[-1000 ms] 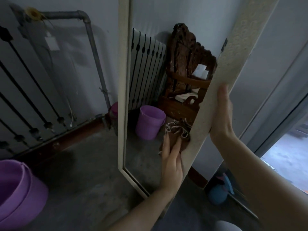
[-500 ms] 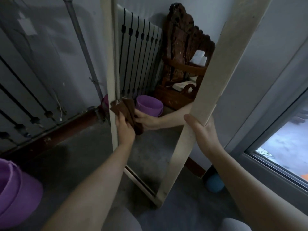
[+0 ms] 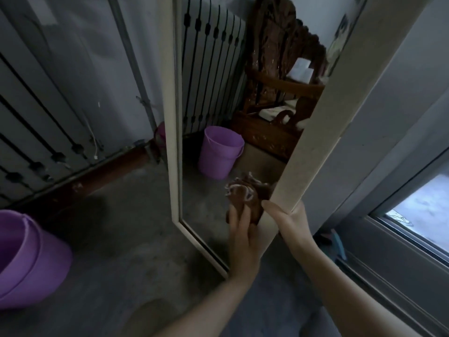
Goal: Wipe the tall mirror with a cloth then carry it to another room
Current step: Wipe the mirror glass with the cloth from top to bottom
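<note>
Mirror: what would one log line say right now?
phase: wiping | left hand: cloth on mirror glass | right hand: gripping frame edge

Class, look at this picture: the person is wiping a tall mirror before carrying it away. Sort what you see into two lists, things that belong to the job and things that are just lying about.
Belongs to the job:
mirror
brown cloth
left hand, pressing the cloth to the glass
right hand, gripping the frame

Just lying about:
purple bucket
pipe
railing
window
</note>
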Available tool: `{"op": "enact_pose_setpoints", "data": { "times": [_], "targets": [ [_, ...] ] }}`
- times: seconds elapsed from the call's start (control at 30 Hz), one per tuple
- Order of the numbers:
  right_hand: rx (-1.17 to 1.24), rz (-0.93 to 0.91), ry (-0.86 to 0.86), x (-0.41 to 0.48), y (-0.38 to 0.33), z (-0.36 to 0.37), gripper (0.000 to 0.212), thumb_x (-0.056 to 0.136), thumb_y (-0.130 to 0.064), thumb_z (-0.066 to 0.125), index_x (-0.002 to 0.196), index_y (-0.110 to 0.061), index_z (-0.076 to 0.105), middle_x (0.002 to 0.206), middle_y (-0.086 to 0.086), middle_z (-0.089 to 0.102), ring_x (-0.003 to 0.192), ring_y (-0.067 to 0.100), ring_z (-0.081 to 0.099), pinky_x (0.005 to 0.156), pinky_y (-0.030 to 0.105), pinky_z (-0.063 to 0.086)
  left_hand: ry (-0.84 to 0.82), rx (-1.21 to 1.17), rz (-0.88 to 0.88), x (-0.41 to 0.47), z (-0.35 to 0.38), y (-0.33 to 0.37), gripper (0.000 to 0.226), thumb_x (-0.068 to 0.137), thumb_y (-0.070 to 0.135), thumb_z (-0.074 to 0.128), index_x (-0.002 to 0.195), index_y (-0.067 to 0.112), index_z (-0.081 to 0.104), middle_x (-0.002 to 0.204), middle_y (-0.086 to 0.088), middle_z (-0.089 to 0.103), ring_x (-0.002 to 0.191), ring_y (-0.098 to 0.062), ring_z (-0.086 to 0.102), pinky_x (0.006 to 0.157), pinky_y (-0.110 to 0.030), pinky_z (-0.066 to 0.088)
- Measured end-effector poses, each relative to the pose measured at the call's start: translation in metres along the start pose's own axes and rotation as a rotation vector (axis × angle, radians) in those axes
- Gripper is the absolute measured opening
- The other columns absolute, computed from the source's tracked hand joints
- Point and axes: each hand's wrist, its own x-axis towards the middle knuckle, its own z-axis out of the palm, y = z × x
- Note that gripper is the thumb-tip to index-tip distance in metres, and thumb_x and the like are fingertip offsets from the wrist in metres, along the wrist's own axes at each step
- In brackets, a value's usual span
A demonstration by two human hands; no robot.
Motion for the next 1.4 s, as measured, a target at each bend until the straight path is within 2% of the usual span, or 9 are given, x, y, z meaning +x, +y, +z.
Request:
{"op": "enact_pose_setpoints", "data": {
  "times": [0.13,0.23,0.33,0.47,0.73,0.97,1.1,1.3,1.4],
  "targets": [
    [-0.014,-0.019,0.022,0.006,0.006,0.000,0.033,0.079,0.000,0.070,0.096,-0.024,0.057,0.092,-0.003,0.066,0.083,0.000,0.067,0.066,0.017,0.054,-0.002,-0.026,0.082,0.003,0.004,-0.001,0.052,0.102,0.023,0.038,0.138,0.059,0.030,0.162,0.004,0.018,0.147,-0.007,0.021,0.119,-0.025,0.022],
    [0.014,-0.032,0.005,0.006,0.008,-0.001,0.029,0.078,0.004,0.068,0.103,-0.006,0.058,0.092,0.000,0.069,0.086,0.008,0.069,0.070,0.023,0.056,0.154,0.051,-0.014,0.038,-0.003,-0.016,0.048,0.100,0.006,0.041,0.141,0.030,0.036,0.160,-0.014,0.018,0.146,-0.014,0.021,0.108,0.001,0.008],
    [-0.010,-0.064,0.045,0.006,0.011,0.001,0.034,0.078,0.007,0.067,0.110,-0.001,0.056,0.095,0.004,0.065,0.086,0.007,0.066,0.071,0.021,0.055,0.246,0.085,-0.164,0.092,-0.029,-0.043,0.045,0.100,0.002,0.040,0.144,0.001,0.035,0.156,-0.023,0.023,0.145,-0.032,0.026,0.100,0.004,0.006],
    [-0.029,-0.082,0.084,0.010,0.015,0.003,0.035,0.078,0.004,0.068,0.092,-0.025,0.053,0.085,-0.004,0.059,0.074,-0.006,0.064,0.061,0.014,0.053,0.269,0.148,-0.199,0.147,-0.068,-0.079,0.047,0.101,0.006,0.036,0.148,0.004,0.031,0.156,-0.019,0.027,0.143,-0.031,0.029,0.108,-0.013,0.016],
    [-0.007,-0.149,0.061,0.009,0.016,0.004,0.045,0.080,0.007,0.065,0.083,-0.037,0.057,0.077,-0.022,0.068,0.073,-0.013,0.062,0.060,0.006,0.049,0.248,0.019,-0.279,0.115,-0.047,-0.072,0.051,0.102,0.010,0.036,0.151,0.013,0.025,0.160,-0.012,0.020,0.145,-0.024,0.024,0.096,-0.001,0.014],
    [0.046,-0.133,0.102,0.002,0.010,0.009,0.040,0.078,0.003,0.068,0.082,-0.031,0.047,0.072,-0.009,0.065,0.066,-0.014,0.061,0.056,0.006,0.049,0.036,0.060,-0.078,0.008,0.004,-0.040,0.047,0.101,0.024,0.039,0.148,0.024,0.031,0.159,-0.004,0.015,0.141,-0.001,0.017,0.109,-0.001,0.009],
    [0.038,-0.104,0.134,0.004,0.013,0.007,0.039,0.079,0.001,0.068,0.083,-0.031,0.047,0.080,-0.009,0.056,0.065,-0.012,0.061,0.057,0.008,0.050,-0.068,0.049,0.094,-0.012,0.009,-0.035,0.048,0.101,0.032,0.034,0.147,0.041,0.022,0.163,-0.003,0.008,0.150,-0.010,0.012,0.121,-0.024,0.012],
    [0.047,-0.153,0.016,0.003,0.009,0.004,0.025,0.074,0.003,0.067,0.092,-0.010,0.055,0.077,-0.009,0.072,0.076,-0.001,0.068,0.064,0.012,0.051,0.139,-0.022,-0.205,0.054,-0.004,-0.045,0.052,0.102,0.017,0.039,0.151,0.007,0.021,0.161,-0.017,0.006,0.149,-0.025,0.014,0.118,-0.022,0.011],
    [0.030,-0.106,0.067,0.010,0.014,0.004,0.041,0.071,-0.007,0.069,0.109,-0.003,0.055,0.093,0.001,0.064,0.084,0.004,0.065,0.067,0.015,0.051,0.198,0.012,-0.257,0.111,-0.034,-0.058,0.055,0.103,0.021,0.037,0.152,0.006,0.017,0.160,-0.020,0.009,0.147,-0.029,0.020,0.111,-0.019,0.016]
  ]
}}
